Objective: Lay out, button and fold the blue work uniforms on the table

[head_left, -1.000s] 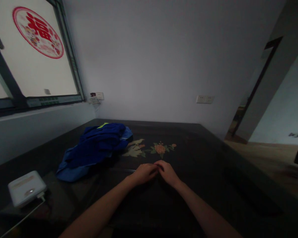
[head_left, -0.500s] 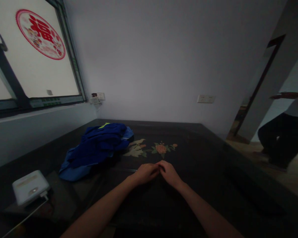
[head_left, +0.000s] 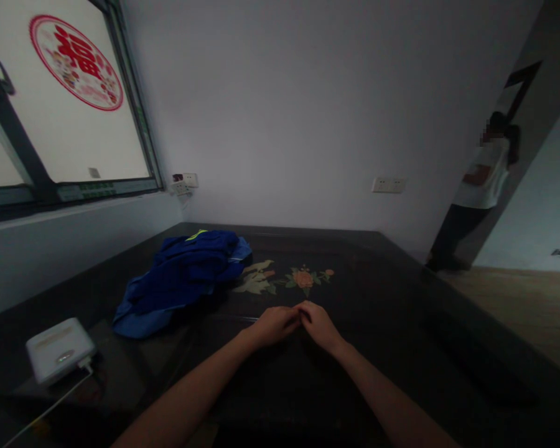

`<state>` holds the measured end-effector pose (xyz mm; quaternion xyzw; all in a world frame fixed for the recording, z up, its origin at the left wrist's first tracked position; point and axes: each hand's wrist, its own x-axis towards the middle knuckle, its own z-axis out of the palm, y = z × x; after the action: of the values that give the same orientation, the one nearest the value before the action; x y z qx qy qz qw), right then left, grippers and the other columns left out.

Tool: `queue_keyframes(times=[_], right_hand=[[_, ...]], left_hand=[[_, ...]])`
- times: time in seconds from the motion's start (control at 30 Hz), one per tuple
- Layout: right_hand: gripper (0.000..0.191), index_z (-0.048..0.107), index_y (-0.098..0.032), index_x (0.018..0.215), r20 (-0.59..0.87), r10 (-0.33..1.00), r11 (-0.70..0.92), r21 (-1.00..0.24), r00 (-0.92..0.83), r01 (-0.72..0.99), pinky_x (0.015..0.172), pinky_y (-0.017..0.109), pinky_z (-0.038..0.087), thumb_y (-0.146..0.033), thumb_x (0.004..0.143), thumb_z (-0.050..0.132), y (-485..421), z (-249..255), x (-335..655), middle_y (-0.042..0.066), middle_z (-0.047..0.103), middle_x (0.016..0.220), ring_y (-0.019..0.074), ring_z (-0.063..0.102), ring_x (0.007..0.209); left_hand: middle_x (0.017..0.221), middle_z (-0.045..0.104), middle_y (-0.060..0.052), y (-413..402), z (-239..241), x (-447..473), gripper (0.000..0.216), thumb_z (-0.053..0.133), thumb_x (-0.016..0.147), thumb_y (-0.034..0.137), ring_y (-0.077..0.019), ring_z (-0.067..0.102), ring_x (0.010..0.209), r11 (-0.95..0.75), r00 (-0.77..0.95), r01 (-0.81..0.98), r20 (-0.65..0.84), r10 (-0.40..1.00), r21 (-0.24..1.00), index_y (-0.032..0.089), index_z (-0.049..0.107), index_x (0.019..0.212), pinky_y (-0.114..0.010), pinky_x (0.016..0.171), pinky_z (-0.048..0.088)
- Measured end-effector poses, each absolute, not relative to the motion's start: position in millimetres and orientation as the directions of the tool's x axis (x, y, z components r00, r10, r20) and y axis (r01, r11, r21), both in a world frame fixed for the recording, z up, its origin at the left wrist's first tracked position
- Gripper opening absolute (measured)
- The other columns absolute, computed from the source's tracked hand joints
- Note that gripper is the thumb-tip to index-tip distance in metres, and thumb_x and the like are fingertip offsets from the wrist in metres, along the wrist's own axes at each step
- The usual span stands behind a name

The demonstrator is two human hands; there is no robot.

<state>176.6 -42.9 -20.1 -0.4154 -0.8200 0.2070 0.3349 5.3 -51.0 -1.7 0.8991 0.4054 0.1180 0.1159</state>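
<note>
My left hand (head_left: 274,325) and my right hand (head_left: 320,325) rest together on the dark table (head_left: 401,323), fingertips touching. Both have their fingers curled in; whether anything is pinched between them is hidden in the dim light. Just beyond the hands is a painted flower pattern (head_left: 289,278) on the table top. A crumpled blue garment (head_left: 186,274) with a yellow-green stripe lies to the left of the hands, apart from them.
A white box-shaped device (head_left: 60,350) with a cable sits at the near left. A window (head_left: 51,106) with a red round paper decoration is on the left wall. Wall sockets (head_left: 389,184) are at the back. A person (head_left: 476,193) stands in the doorway at right.
My hands have stayed where they were. The person at the right has moved from the near right edge back to the doorway. The view shifted slightly.
</note>
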Motion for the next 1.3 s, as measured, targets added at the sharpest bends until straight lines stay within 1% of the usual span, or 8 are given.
queue_keyframes(times=[0.17, 0.33, 0.47, 0.73, 1.0, 1.3], right_hand=[[0.033, 0.067, -0.017, 0.094, 0.369, 0.82, 0.568, -0.613, -0.436, 0.549, 0.084, 0.031, 0.043, -0.003, 0.079, 0.042, -44.6, -18.5, 176.7, 0.007, 0.066, 0.093, 0.0181, 0.059, 0.09], [0.032, 0.067, -0.017, 0.093, 0.365, 0.821, 0.567, -0.607, -0.439, 0.556, 0.084, 0.031, 0.043, -0.004, 0.079, 0.042, -43.8, -19.0, 176.7, 0.006, 0.067, 0.092, 0.0182, 0.059, 0.09], [0.032, 0.068, -0.017, 0.091, 0.375, 0.818, 0.573, -0.608, -0.436, 0.55, 0.084, 0.031, 0.043, -0.003, 0.078, 0.042, -44.5, -17.9, 176.3, 0.007, 0.067, 0.092, 0.0185, 0.059, 0.09], [0.034, 0.067, -0.016, 0.094, 0.381, 0.817, 0.576, -0.588, -0.434, 0.568, 0.085, 0.029, 0.043, -0.001, 0.078, 0.042, -42.3, -22.6, 176.7, 0.007, 0.067, 0.093, 0.0176, 0.06, 0.091], [0.033, 0.067, -0.017, 0.095, 0.373, 0.819, 0.571, -0.604, -0.436, 0.556, 0.085, 0.03, 0.043, -0.002, 0.079, 0.042, -41.9, -21.9, 176.8, 0.007, 0.067, 0.093, 0.0178, 0.06, 0.09], [0.034, 0.067, -0.016, 0.094, 0.369, 0.821, 0.567, -0.607, -0.435, 0.556, 0.085, 0.03, 0.043, -0.001, 0.077, 0.042, -44.8, -17.3, 176.6, 0.008, 0.067, 0.093, 0.0182, 0.06, 0.09]], left_hand=[[0.099, 0.066, -0.005, -51.0, -2.3, 5.0, 0.017, 0.042, 0.091, 0.026, -0.018, 0.063, 0.087, -0.658, 0.652, 0.693, 0.134, 0.746, 0.295, 0.02, 0.057, 0.096, -0.024, 0.073, 0.044], [0.099, 0.066, -0.005, -51.1, -1.2, 6.2, 0.015, 0.044, 0.09, 0.026, -0.0182, 0.063, 0.088, -0.641, 0.638, 0.712, 0.116, 0.761, 0.286, 0.02, 0.057, 0.095, -0.024, 0.073, 0.044], [0.1, 0.066, -0.005, -52.0, -0.1, 6.2, 0.014, 0.045, 0.09, 0.026, -0.0178, 0.062, 0.088, -0.641, 0.637, 0.708, 0.123, 0.761, 0.297, 0.02, 0.057, 0.095, -0.024, 0.074, 0.044], [0.098, 0.066, -0.004, -49.0, -4.7, 5.7, 0.016, 0.043, 0.091, 0.027, -0.0179, 0.062, 0.088, -0.656, 0.649, 0.696, 0.134, 0.749, 0.292, 0.02, 0.057, 0.095, -0.024, 0.073, 0.044], [0.097, 0.067, -0.004, -49.4, -4.1, 5.0, 0.014, 0.046, 0.089, 0.026, -0.0175, 0.062, 0.086, -0.653, 0.646, 0.7, 0.134, 0.752, 0.291, 0.021, 0.057, 0.095, -0.023, 0.071, 0.043], [0.096, 0.066, -0.004, -49.6, -3.1, 5.0, 0.015, 0.044, 0.09, 0.026, -0.0175, 0.063, 0.085, -0.667, 0.658, 0.682, 0.147, 0.738, 0.3, 0.02, 0.057, 0.094, -0.023, 0.071, 0.044]])
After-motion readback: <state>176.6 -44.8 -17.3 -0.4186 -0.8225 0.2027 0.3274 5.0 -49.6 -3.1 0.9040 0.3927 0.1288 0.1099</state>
